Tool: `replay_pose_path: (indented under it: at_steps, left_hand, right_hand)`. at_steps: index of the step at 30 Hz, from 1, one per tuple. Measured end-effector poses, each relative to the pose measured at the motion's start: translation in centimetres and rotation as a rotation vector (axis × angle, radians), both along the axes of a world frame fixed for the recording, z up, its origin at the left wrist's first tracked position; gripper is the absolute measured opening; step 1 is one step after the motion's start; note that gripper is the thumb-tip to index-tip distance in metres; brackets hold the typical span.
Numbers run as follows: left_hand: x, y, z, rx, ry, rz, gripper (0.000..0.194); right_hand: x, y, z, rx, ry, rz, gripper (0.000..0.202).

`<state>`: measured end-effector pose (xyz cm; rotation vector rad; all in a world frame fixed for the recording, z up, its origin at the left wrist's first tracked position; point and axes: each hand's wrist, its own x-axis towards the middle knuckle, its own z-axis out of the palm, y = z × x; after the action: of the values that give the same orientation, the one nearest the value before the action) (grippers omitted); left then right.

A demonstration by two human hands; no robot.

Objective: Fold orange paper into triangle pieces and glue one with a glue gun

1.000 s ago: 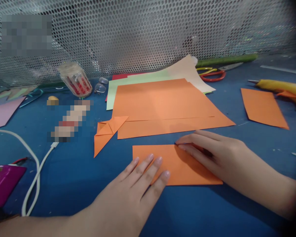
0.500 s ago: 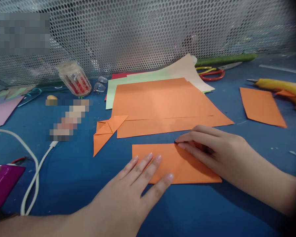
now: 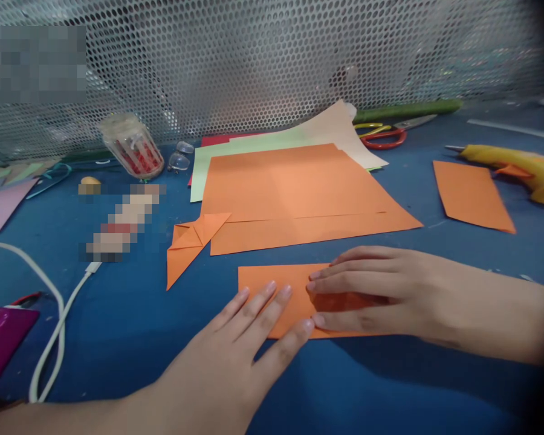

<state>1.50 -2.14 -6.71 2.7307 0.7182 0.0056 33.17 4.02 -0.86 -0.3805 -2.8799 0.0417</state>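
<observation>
A folded orange sheet of paper [image 3: 294,302] lies flat on the blue table in front of me. My left hand [image 3: 249,344] presses on its left half with the fingers spread. Over the right half is my right hand [image 3: 381,293], its fingers stretched out and their tips resting on the paper near the middle; the hand hides most of that side. Just beyond lies a larger stack of orange paper [image 3: 290,187]. By the stack's left corner sits a small folded orange paper piece [image 3: 190,241] with pointed ends.
Green and cream sheets [image 3: 317,130] lie behind the stack. Scissors [image 3: 385,139], a yellow glue gun [image 3: 508,160] and an orange paper piece [image 3: 474,196] are at right. A jar [image 3: 133,148], white cable [image 3: 61,320] and purple box [image 3: 9,341] stand left. Metal mesh [image 3: 254,66] borders the back.
My right hand has moved from the paper's top edge down and left, its fingers now extended across the sheet. My left hand stays on the paper. The view has shifted slightly.
</observation>
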Motion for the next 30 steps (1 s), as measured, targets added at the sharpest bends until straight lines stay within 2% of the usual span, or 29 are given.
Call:
replay_pose_path:
  at_steps: [2, 5, 10, 13, 17, 21, 25, 30]
  left_hand:
    - [0.1, 0.1, 0.1, -0.051, 0.053, 0.007, 0.146]
    - [0.1, 0.1, -0.1, -0.072, 0.045, 0.034, 0.139]
    - [-0.1, 0.0, -0.2, -0.042, 0.004, 0.027, 0.139]
    - [0.0, -0.1, 0.0, -0.007, -0.023, 0.033, 0.139]
    - [0.1, -0.1, 0.3, 0.016, -0.016, 0.022, 0.136]
    - [0.1, 0.2, 0.4, 0.078, -0.062, -0.010, 0.144]
    - [0.1, 0.2, 0.2, 0.132, -0.100, -0.005, 0.143]
    - [0.1, -0.1, -0.1, 0.168, -0.095, 0.007, 0.129]
  right_hand:
    - [0.1, 0.0, 0.3, -0.030, -0.056, 0.018, 0.057]
    - [0.1, -0.3, 0.3, -0.033, -0.046, -0.040, 0.055]
    - [-0.1, -1.3, -0.2, 0.091, 0.007, -0.030, 0.052]
    - [-0.2, -2.9, -1.4, 0.170, 0.021, -0.107, 0.048]
    - [-1.0, -6.4, -4.0, 0.169, -0.014, -0.276, 0.056]
    - [-2.0, -9.0, -6.1, 0.249, 0.029, -0.446, 0.058]
    - [-2.3, -9.9, -7.0, 0.272, 0.092, -0.484, 0.056]
    - [-2.4, -9.8, -6.8, 0.250, 0.131, -0.505, 0.054]
